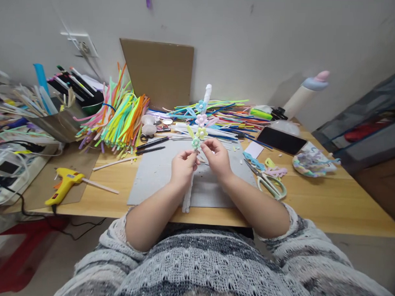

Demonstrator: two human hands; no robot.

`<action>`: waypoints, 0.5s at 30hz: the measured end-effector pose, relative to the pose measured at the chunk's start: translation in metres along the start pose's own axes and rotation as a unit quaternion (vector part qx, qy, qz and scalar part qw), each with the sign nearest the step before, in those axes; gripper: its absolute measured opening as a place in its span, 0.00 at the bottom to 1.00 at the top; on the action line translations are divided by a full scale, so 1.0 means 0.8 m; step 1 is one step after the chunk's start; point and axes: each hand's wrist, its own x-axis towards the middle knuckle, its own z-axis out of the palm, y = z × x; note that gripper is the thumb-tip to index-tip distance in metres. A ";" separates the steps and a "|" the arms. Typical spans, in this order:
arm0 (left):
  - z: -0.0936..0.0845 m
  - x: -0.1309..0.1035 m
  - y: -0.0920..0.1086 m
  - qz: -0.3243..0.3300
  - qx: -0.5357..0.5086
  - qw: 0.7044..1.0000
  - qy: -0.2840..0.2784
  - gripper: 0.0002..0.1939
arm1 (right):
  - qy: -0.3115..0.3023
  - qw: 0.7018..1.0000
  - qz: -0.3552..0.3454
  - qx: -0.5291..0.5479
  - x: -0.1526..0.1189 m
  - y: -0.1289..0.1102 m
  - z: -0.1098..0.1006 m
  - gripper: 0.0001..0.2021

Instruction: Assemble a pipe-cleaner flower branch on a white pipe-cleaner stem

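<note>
Between my hands stands a white pipe-cleaner stem [207, 95] with pastel flowers along it: a blue flower [200, 106], a pink flower [201, 119], a yellow-green flower [202, 133] and a mint flower [196, 142]. My left hand [184, 167] is closed round the stem just below the mint flower. The stem's lower end [187, 201] hangs down past that hand toward the table edge. My right hand [217, 158] pinches beside the mint flower; what lies between its fingertips is too small to make out. Under both hands is a grey mat [154, 176].
A yellow glue gun [65, 184] lies at left near a bundle of pipe cleaners [120, 119]. Scissors [272, 185], a phone [282, 140] and a shell-like dish [310, 162] are at right. Loose pipe cleaners [218, 112] and a cardboard sheet [159, 73] stand behind.
</note>
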 end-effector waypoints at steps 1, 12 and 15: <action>0.001 -0.002 0.000 0.003 0.005 1.000 0.009 0.09 | 0.006 0.999 0.022 0.024 -0.001 -0.001 0.005 0.09; 0.001 -0.008 0.000 0.015 0.078 0.995 0.058 0.09 | 0.018 0.974 0.150 0.170 -0.008 -0.015 0.036 0.15; 0.000 -0.008 -0.001 0.027 0.088 0.994 0.062 0.09 | 0.025 0.982 0.137 0.124 -0.009 -0.012 0.040 0.16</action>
